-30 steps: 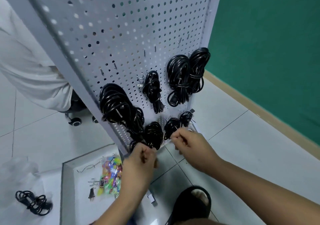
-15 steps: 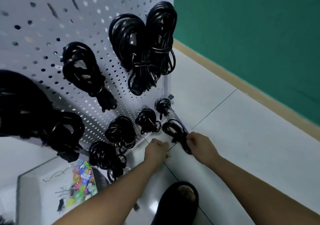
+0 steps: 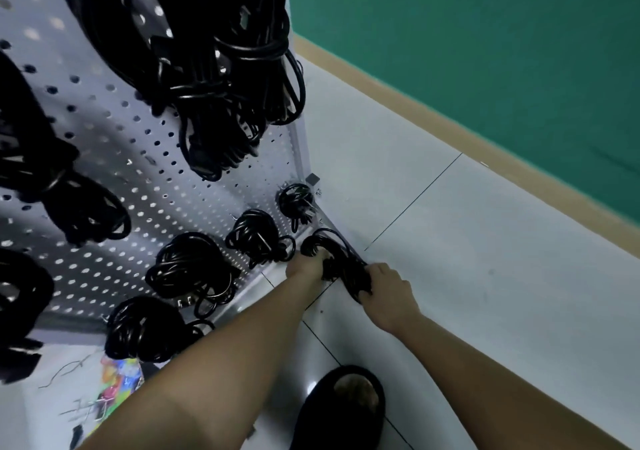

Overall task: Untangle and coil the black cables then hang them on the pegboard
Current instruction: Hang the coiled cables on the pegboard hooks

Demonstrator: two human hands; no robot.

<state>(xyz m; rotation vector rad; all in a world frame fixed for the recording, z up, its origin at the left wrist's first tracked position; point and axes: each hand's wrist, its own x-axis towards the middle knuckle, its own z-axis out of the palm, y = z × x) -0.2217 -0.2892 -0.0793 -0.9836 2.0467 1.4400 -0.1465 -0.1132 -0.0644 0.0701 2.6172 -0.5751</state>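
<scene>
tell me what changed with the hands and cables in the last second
The head camera dropped closer to the pegboard's lower right corner. By half a second ago the right hand had taken hold of a small cable coil there and holds its lower end. The left hand, apart from it then, now grips its upper end. The hanging coils stayed in place.

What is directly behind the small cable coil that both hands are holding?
The lower right corner of the pegboard and floor tiles. The coil, left hand and right hand hide any hook there.
</scene>
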